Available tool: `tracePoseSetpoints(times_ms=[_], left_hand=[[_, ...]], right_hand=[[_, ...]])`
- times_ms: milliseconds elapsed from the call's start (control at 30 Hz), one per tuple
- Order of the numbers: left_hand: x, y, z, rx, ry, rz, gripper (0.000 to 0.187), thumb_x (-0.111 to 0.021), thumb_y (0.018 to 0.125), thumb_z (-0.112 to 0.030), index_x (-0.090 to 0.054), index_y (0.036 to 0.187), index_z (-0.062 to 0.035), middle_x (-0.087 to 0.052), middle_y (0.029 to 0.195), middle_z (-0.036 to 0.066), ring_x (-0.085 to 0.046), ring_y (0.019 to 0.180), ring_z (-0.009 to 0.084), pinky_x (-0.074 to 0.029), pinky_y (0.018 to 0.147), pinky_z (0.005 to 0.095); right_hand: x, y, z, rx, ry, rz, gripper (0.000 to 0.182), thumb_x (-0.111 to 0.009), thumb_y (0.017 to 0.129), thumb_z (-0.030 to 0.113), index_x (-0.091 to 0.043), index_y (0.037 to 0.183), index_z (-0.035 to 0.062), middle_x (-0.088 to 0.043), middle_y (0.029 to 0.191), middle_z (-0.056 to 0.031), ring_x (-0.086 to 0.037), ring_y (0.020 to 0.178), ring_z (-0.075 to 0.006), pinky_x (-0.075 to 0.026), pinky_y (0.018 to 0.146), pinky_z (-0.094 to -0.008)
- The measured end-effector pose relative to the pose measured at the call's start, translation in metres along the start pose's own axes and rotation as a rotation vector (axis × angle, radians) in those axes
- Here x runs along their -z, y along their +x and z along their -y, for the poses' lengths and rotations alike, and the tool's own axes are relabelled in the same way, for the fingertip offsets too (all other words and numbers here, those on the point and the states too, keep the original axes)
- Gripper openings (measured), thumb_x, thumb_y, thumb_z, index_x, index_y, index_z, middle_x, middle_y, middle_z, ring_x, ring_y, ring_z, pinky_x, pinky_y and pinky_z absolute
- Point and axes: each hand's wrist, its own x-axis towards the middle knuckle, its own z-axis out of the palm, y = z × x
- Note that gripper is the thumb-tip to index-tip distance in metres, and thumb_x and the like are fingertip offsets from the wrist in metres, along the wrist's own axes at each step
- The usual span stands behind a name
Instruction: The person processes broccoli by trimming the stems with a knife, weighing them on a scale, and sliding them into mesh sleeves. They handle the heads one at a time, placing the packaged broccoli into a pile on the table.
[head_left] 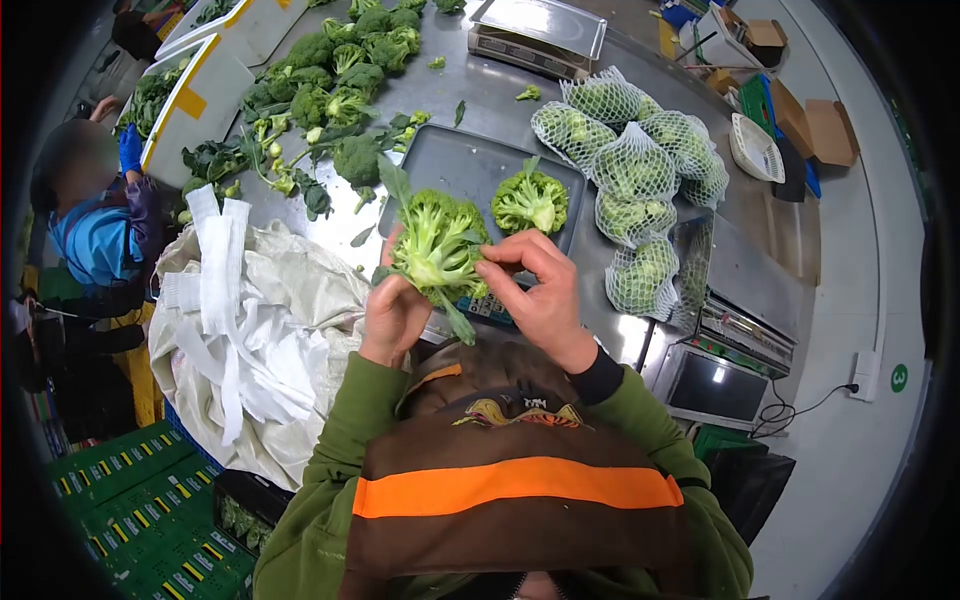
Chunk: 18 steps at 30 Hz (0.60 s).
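Observation:
A broccoli head [435, 243] is held stem side up in my left hand [392, 312], whose fingers curl under and around its left side. My right hand [537, 292] is at the head's right edge, thumb and index finger pinched together by a leaf or floret; what lies between them is too small to name. Behind the hands a grey scale tray [462, 150] carries a second broccoli head [530, 201], also stem side up. Part of the scale's keypad [487, 306] shows below the held head.
Loose broccoli [345, 75] is piled at the back left. Netted broccoli [635, 165] lies right of the tray, with another scale [538, 35] behind. A white sack [300, 275] with netting stands left. A co-worker [100, 220] is at the far left. A wrapping machine [720, 375] stands right.

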Motion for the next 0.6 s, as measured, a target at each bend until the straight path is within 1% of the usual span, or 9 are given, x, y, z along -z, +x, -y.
tracePoseSetpoints(times_ms=[33, 67, 133, 267, 333, 433, 500, 567, 600], left_hand=[[0.005, 0.001, -0.005, 0.044, -0.002, 0.069, 0.066, -0.049, 0.088, -0.017, -0.027, 0.150, -0.0074, -0.042, 0.146, 0.015, -0.046, 0.132, 0.0329, -0.036, 0.110, 0.0506], [0.011, 0.000, -0.009, 0.046, -0.001, 0.072, 0.066, -0.049, 0.088, -0.017, -0.027, 0.150, -0.0074, -0.042, 0.146, 0.015, -0.046, 0.132, 0.0329, -0.036, 0.110, 0.0506], [0.017, 0.000, -0.015, 0.222, -0.249, 0.179, 0.069, -0.053, 0.089, -0.028, -0.028, 0.149, -0.0053, -0.043, 0.145, 0.015, -0.048, 0.129, 0.0334, -0.036, 0.109, 0.0501], [0.017, 0.008, 0.005, 0.253, -0.072, -0.075, 0.055, -0.058, 0.094, -0.035, -0.045, 0.138, -0.0045, -0.055, 0.132, 0.014, -0.055, 0.121, 0.0289, -0.040, 0.106, 0.0483], [0.018, 0.006, 0.009, 0.260, -0.168, -0.100, 0.050, -0.060, 0.094, -0.033, -0.050, 0.134, -0.0049, -0.058, 0.129, 0.013, -0.055, 0.119, 0.0275, -0.041, 0.105, 0.0482], [0.036, 0.002, 0.011, 0.143, -0.229, 0.024, 0.057, -0.063, 0.090, -0.036, -0.048, 0.135, -0.0049, -0.057, 0.129, 0.013, -0.055, 0.120, 0.0296, -0.042, 0.105, 0.0492], [0.050, 0.001, 0.005, 0.129, -0.255, 0.087, 0.060, -0.065, 0.088, -0.038, -0.048, 0.135, -0.0051, -0.057, 0.130, 0.013, -0.055, 0.120, 0.0301, -0.042, 0.105, 0.0499], [0.057, 0.002, 0.002, 0.120, -0.212, 0.140, 0.066, -0.068, 0.083, -0.041, -0.049, 0.136, -0.0059, -0.056, 0.130, 0.014, -0.055, 0.120, 0.0311, -0.042, 0.105, 0.0515], [0.057, 0.005, 0.000, 0.112, -0.206, 0.140, 0.066, -0.068, 0.083, -0.041, -0.049, 0.136, -0.0059, -0.056, 0.130, 0.014, -0.055, 0.120, 0.0311, -0.042, 0.105, 0.0515]], right_hand=[[0.002, -0.001, 0.000, 0.029, -0.023, 0.008, 0.012, -0.074, 0.082, 0.003, -0.068, 0.090, -0.0018, -0.062, 0.085, -0.0096, -0.064, 0.075, -0.0164, -0.052, 0.064, -0.0273], [0.003, -0.003, -0.001, 0.029, -0.024, 0.005, 0.012, -0.074, 0.082, 0.003, -0.068, 0.090, -0.0018, -0.062, 0.085, -0.0096, -0.064, 0.075, -0.0164, -0.052, 0.064, -0.0273], [0.004, -0.007, -0.006, 0.055, -0.068, 0.045, 0.011, -0.073, 0.082, 0.002, -0.069, 0.092, -0.0011, -0.062, 0.084, -0.0101, -0.064, 0.075, -0.0187, -0.052, 0.066, -0.0294], [0.002, -0.017, -0.016, 0.083, -0.162, 0.068, 0.011, -0.071, 0.085, 0.004, -0.070, 0.095, -0.0003, -0.064, 0.087, -0.0115, -0.065, 0.078, -0.0212, -0.052, 0.069, -0.0297], [0.007, -0.024, -0.022, -0.012, -0.057, -0.047, 0.015, -0.068, 0.089, 0.007, -0.069, 0.102, 0.0007, -0.067, 0.094, -0.0106, -0.066, 0.083, -0.0193, -0.052, 0.073, -0.0282], [0.044, -0.069, -0.064, -0.402, 0.058, -0.165, 0.025, -0.057, 0.097, 0.007, -0.060, 0.120, -0.0029, -0.066, 0.105, -0.0078, -0.065, 0.088, -0.0113, -0.052, 0.078, -0.0246], [0.080, -0.116, -0.128, -0.437, -0.249, -0.184, 0.027, -0.062, 0.094, 0.010, -0.061, 0.117, -0.0024, -0.064, 0.107, -0.0119, -0.065, 0.092, -0.0186, -0.052, 0.081, -0.0296], [0.108, -0.174, -0.189, -0.409, -0.808, -0.086, 0.033, -0.069, 0.086, 0.016, -0.064, 0.117, 0.0043, -0.061, 0.107, -0.0148, -0.059, 0.101, -0.0292, -0.047, 0.090, -0.0393], [0.110, -0.187, -0.193, -0.403, -0.800, -0.084, 0.033, -0.069, 0.086, 0.016, -0.064, 0.117, 0.0043, -0.061, 0.107, -0.0148, -0.059, 0.101, -0.0292, -0.047, 0.090, -0.0393]])
